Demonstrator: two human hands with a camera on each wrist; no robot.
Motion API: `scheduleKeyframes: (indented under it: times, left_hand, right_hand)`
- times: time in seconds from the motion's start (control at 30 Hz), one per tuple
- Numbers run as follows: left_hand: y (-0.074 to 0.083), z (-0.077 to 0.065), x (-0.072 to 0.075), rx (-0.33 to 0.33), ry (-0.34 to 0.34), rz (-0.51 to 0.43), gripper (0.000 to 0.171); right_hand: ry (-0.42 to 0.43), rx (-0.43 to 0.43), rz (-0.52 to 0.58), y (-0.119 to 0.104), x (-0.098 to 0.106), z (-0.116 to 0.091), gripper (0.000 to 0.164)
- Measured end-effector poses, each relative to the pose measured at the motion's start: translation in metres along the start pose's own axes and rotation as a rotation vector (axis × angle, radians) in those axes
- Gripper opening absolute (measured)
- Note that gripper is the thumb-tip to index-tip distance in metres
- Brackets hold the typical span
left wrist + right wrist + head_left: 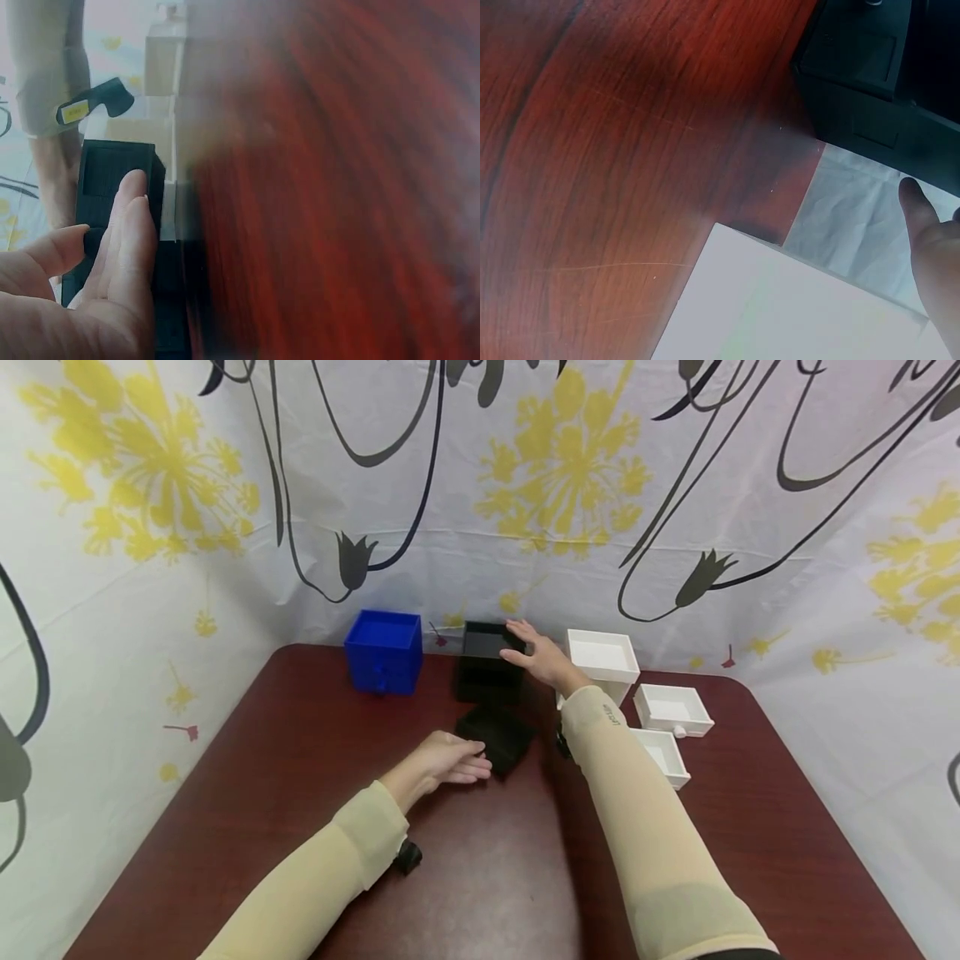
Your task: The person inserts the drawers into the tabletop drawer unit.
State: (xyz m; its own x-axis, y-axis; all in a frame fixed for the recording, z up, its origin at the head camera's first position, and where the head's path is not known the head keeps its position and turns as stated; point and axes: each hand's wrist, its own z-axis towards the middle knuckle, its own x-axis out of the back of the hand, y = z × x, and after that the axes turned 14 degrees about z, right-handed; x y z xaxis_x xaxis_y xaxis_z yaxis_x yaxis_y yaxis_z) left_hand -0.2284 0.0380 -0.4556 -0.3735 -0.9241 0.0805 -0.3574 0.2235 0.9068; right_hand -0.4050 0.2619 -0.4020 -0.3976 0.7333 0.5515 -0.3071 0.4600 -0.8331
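Left fingers partly hide black drawer

The case stands near the far edge of the table, with the sheet behind it. Just before the case, on the person's side, is the drawer, turned at an angle to it; the left hand is before the case too, at the drawer's near left side. The right hand is at the case's upper right edge. Left of the case, apart from it, stands a box. Right of the case is the bin. Farther right of the case lie two trays, one nearer the person, partly hidden by the right sleeve.
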Motion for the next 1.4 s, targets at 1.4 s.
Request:
scheduleKeyframes:
  times: [1.4]
  left_hand:
    - [0.013, 0.03, -0.029, -0.089, 0.227, -0.363, 0.046]
  right_hand:
    - [0.026, 0.007, -0.021, 0.0, -0.004, -0.003, 0.07]
